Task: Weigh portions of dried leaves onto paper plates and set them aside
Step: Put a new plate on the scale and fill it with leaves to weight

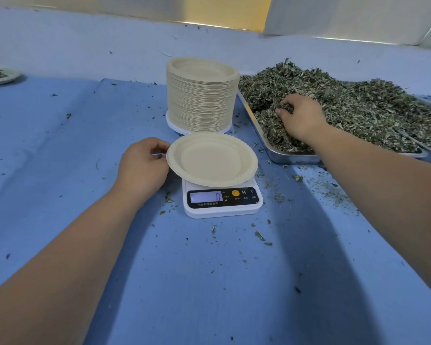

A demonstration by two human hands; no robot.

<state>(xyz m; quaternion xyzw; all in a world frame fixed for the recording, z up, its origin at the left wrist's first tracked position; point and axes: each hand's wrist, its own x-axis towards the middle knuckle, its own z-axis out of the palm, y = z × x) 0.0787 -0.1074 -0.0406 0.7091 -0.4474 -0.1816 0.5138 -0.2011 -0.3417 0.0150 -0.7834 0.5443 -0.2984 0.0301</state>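
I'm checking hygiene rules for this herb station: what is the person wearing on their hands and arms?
Nothing that shows. The left hand and right hand are bare, with no gloves or visible rings. The left forearm and right forearm are uncovered to the frame edge: no sleeves, watch or wristband in view.

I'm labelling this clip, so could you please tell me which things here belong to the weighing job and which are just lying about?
Job: left hand, empty plate, scale, right hand, dried leaves, metal tray, plate stack, filled plate far left.
Lying about: leaf crumbs on the blue cloth.
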